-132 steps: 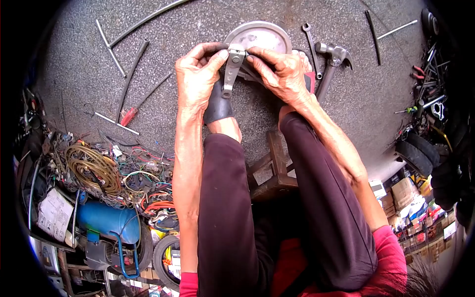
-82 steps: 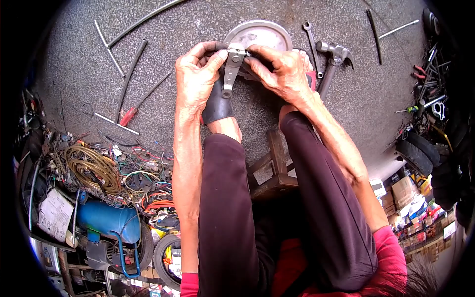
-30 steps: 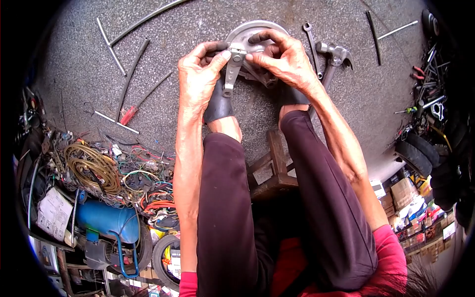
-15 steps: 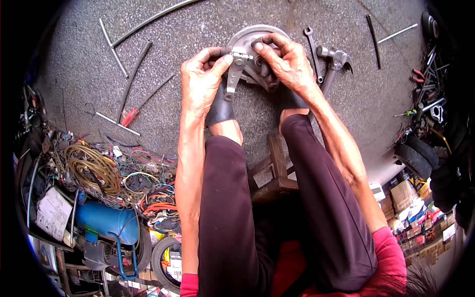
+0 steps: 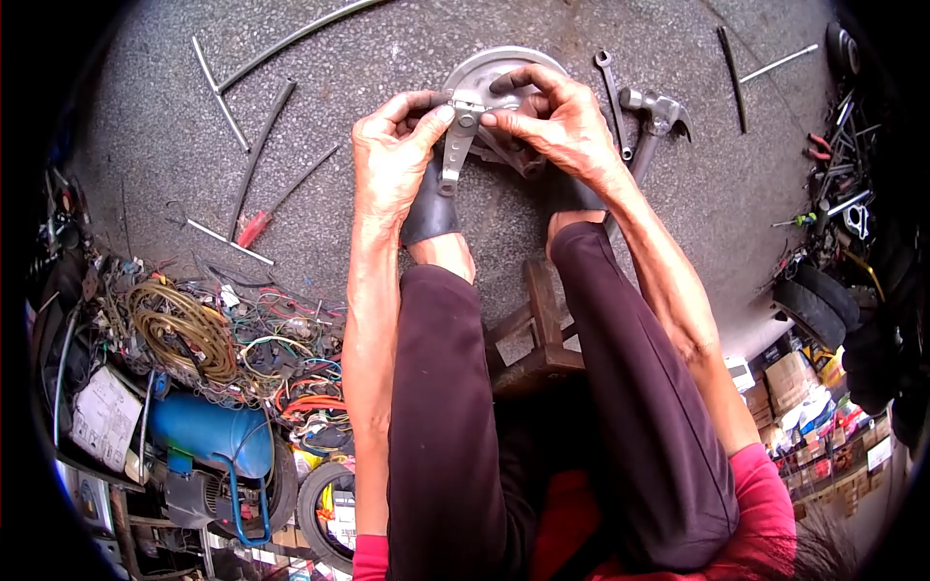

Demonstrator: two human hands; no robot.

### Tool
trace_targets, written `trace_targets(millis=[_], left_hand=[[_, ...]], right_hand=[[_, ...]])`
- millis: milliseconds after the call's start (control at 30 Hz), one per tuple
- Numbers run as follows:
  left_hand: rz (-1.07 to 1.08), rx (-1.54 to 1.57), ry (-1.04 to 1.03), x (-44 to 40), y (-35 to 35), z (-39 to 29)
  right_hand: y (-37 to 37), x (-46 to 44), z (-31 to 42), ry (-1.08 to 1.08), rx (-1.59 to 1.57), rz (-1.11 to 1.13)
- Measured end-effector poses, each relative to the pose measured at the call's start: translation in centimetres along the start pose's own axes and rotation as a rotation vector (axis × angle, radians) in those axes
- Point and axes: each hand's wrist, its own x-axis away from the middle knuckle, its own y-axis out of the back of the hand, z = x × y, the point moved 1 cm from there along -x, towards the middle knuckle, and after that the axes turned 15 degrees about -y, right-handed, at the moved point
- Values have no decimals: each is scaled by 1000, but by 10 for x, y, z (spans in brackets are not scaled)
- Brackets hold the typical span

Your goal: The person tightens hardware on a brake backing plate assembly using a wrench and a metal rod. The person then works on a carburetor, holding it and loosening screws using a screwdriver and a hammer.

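Note:
My left hand [image 5: 402,145] pinches a grey metal brake arm [image 5: 458,150] by its upper clamp end, between thumb and fingers. The arm has a row of holes and hangs tilted, its narrow end downward. At the clamp's right side, my right hand [image 5: 562,121] touches it with the thumb tip. The right index finger is spread away from that thumb, above the clamp. Behind both hands a round metal brake plate [image 5: 499,58] lies on the ground between my feet, partly hidden by the fingers.
Right of the plate lie a combination wrench [image 5: 612,102] and a claw hammer [image 5: 659,111]. A red-handled screwdriver [image 5: 256,229], a T-bar [image 5: 221,92] and bent tubes lie to the left. Tangled wires [image 5: 262,339] and a blue compressor [image 5: 213,431] stand at lower left.
My right thumb has moved down and left from beside the index finger to the clamp's side, opening a gap between them. The left hand still holds the brake arm.

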Motion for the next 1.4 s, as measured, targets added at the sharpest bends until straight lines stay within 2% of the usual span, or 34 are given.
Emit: trace_targets(millis=[133,233,300,467,767,1000,1100,1200,1400], left_hand=[[-12,-4,-4,0,-1,1],[-3,-37,9,1,1,-1],[-22,-30,18,1,-1,-3],[-53,-43,32,1,-1,1],[-49,-56,-40,-1,0,8],[-58,-26,-69,3,-4,7],[-67,-16,-89,2,-5,11],[-65,-49,-115,3,-5,13],[-60,-91,-143,3,-3,16]], right_hand=[[-1,1,-1,-128,-146,-29],[-2,11,6,149,310,-170],[-4,16,7,349,342,-229],[-13,15,0,449,332,-344],[-13,15,3,434,474,-322],[-14,17,0,472,329,-372],[-10,10,-4,482,432,-323],[-7,13,4,393,471,-275],[-12,13,7,409,422,-293]])
